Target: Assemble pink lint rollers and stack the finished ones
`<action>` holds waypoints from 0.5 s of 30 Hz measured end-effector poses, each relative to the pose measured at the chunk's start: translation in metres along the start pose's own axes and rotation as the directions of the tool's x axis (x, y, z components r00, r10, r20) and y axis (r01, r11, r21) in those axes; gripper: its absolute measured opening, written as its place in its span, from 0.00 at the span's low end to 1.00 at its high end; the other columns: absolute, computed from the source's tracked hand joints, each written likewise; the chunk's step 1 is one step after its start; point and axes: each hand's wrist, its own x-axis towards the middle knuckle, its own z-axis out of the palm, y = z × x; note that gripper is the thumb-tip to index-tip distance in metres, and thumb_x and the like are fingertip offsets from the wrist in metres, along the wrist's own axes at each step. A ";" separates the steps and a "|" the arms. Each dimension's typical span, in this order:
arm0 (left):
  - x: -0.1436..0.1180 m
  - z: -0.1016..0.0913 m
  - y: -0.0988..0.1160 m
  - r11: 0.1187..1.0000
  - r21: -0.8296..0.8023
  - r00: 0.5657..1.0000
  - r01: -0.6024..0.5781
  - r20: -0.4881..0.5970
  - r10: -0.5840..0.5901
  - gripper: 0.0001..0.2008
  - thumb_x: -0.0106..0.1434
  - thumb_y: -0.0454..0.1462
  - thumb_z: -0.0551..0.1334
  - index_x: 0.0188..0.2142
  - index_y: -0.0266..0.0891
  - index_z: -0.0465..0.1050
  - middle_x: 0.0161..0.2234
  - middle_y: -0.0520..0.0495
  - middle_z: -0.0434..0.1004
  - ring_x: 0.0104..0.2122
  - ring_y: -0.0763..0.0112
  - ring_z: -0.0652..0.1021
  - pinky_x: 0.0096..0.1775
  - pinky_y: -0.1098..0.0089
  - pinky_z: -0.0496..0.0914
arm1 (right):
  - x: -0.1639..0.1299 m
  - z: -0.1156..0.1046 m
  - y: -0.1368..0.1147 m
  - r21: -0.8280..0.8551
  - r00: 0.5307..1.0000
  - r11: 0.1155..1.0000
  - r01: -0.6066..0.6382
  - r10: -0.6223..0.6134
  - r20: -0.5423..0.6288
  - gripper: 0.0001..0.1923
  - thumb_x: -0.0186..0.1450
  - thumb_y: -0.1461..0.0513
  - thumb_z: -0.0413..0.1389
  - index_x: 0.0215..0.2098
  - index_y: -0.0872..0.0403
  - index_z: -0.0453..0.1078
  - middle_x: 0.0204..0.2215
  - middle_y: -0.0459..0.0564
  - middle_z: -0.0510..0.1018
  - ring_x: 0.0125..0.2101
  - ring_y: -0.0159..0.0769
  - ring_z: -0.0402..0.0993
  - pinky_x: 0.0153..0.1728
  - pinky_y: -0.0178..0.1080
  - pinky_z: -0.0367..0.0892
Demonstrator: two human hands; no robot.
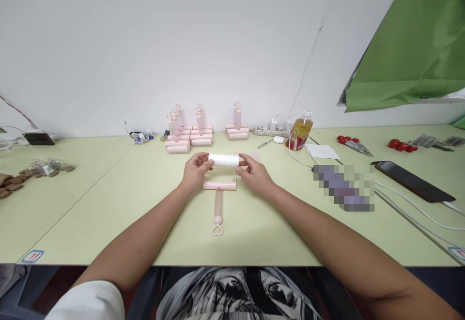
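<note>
A white sticky lint-roller roll (224,160) lies level between my two hands, just above the table. My left hand (197,169) pinches its left end between thumb and fingers. At the opposite end, my right hand (253,172) grips the roll with thumb and fingertips. Directly below, on the tabletop, rests a pink lint-roller handle (218,206) with a bare crossbar frame at its top and a heart-shaped loop at the bottom. Nothing sits on the frame.
Several pink lint rollers (202,138) stand upright along the wall. Rightward are a power strip (271,130), a drink bottle (301,130), a black phone (412,180) with cables and red-handled tools (350,142). Brown-based clear objects (47,167) lie at the left.
</note>
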 end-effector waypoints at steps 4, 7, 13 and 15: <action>0.000 0.000 -0.001 1.000 -0.016 0.999 -0.007 0.049 0.008 0.25 0.44 0.46 0.73 0.38 0.36 0.71 0.31 0.50 0.75 0.26 0.74 0.74 0.31 0.68 0.72 | 0.001 0.002 0.006 0.073 0.999 0.997 0.034 -0.036 0.027 0.27 0.63 0.54 0.55 0.59 0.55 0.64 0.40 0.52 0.77 0.26 0.30 0.69 0.31 0.37 0.68; 0.001 -0.001 -0.001 1.000 -0.017 0.997 -0.002 0.071 0.004 0.24 0.44 0.45 0.73 0.37 0.37 0.71 0.30 0.51 0.73 0.26 0.74 0.73 0.31 0.68 0.72 | 0.001 0.003 0.011 0.113 0.999 0.993 0.032 -0.036 0.036 0.28 0.63 0.54 0.54 0.60 0.55 0.63 0.39 0.51 0.76 0.26 0.30 0.68 0.31 0.37 0.68; 0.001 -0.002 0.001 1.000 -0.022 0.993 -0.012 0.117 0.014 0.22 0.42 0.44 0.74 0.34 0.38 0.69 0.27 0.54 0.71 0.27 0.75 0.72 0.33 0.68 0.72 | 0.001 0.003 0.014 0.165 0.998 0.985 0.041 -0.048 0.039 0.27 0.64 0.54 0.54 0.59 0.56 0.63 0.36 0.48 0.73 0.26 0.30 0.67 0.30 0.37 0.67; 0.000 -0.001 0.001 1.000 -0.022 0.991 -0.015 0.130 0.018 0.22 0.43 0.44 0.74 0.33 0.38 0.69 0.26 0.55 0.70 0.27 0.76 0.72 0.33 0.69 0.71 | 0.001 0.003 0.012 0.200 0.999 0.979 0.032 -0.038 0.029 0.27 0.63 0.54 0.54 0.58 0.55 0.63 0.36 0.48 0.72 0.25 0.29 0.67 0.30 0.37 0.67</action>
